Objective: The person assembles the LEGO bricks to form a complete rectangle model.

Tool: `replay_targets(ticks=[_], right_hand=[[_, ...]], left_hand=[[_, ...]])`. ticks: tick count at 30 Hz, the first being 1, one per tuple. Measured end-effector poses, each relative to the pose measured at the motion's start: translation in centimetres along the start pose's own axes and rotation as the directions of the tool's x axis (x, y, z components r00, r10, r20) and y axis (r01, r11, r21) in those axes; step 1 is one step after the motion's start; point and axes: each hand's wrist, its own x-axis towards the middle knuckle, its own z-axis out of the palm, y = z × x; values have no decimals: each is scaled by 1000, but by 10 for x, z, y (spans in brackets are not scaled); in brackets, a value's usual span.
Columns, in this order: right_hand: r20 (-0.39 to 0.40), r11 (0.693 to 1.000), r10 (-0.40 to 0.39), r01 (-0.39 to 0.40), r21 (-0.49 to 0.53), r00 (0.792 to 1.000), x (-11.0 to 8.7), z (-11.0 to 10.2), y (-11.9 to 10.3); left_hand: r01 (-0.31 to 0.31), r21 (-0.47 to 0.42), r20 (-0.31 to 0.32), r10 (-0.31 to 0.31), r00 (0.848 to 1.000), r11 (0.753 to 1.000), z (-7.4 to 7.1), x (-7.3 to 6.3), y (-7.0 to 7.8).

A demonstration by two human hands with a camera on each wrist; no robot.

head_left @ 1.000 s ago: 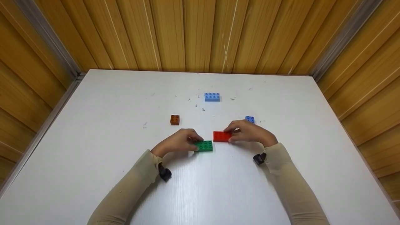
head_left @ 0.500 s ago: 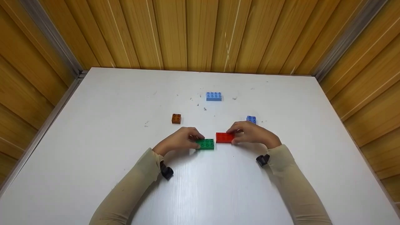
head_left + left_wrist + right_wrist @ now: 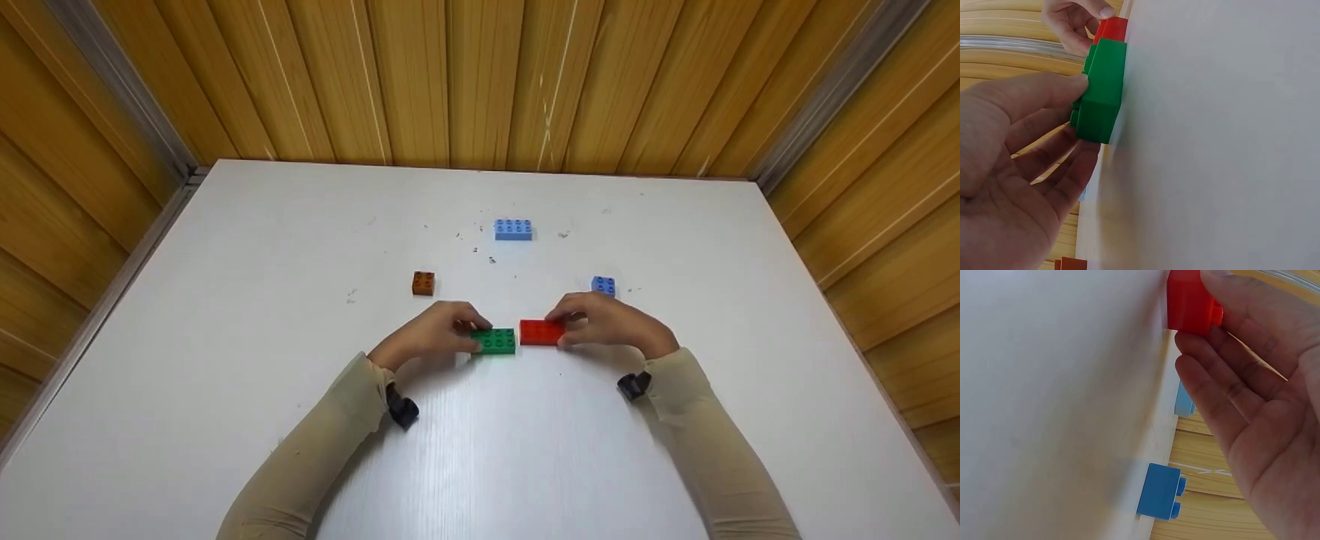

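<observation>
Near the middle of the white table, my left hand (image 3: 439, 330) pinches the left end of a green building brick (image 3: 497, 341) with thumb and fingers. Its studs face up. Just right of it lies a red building brick (image 3: 537, 331), whose right end my right hand (image 3: 611, 324) grips. A narrow gap separates the two bricks in the head view. From the left wrist, the green brick (image 3: 1102, 84) shows its long side, with the red brick (image 3: 1114, 29) behind it. The right wrist view has the red brick (image 3: 1189, 301) between thumb and fingertips.
A light blue brick (image 3: 513, 229) stands farther back on the table (image 3: 300, 225). To the left is a small brown brick (image 3: 423, 283). A small blue brick (image 3: 603, 286) sits just beyond my right hand. Wood-panelled walls (image 3: 480, 82) rise behind the table and at both sides.
The green brick has shifted slightly away from me with my left hand, lining up more closely with the red one. Both hands keep their holds. The head view has shifted a little.
</observation>
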Motion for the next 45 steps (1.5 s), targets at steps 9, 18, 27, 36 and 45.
replay_targets(ticks=[9, 18, 27, 36, 45], right_hand=[[1, 1000, -19, 19, -6, 1000, -1, 2, 2], [-2, 997, -74, 74, -5, 997, -3, 2, 0], [6, 996, -87, 87, -13, 996, -3, 2, -1], [21, 999, -38, 38, -2, 999, -3, 4, -4], [7, 997, -80, 80, -3, 997, -3, 4, -1]], left_hand=[[5, -10, -15, -5, 1000, 1000, 0, 2, 0], [-8, -29, -32, 7, 999, 1000, 2, 5, 0], [-2, -32, -35, 1, 999, 999, 3, 7, -2], [-5, -23, -29, 4, 1000, 1000, 4, 5, -1], [-11, -4, -22, 11, 1000, 1000, 3, 6, 0]])
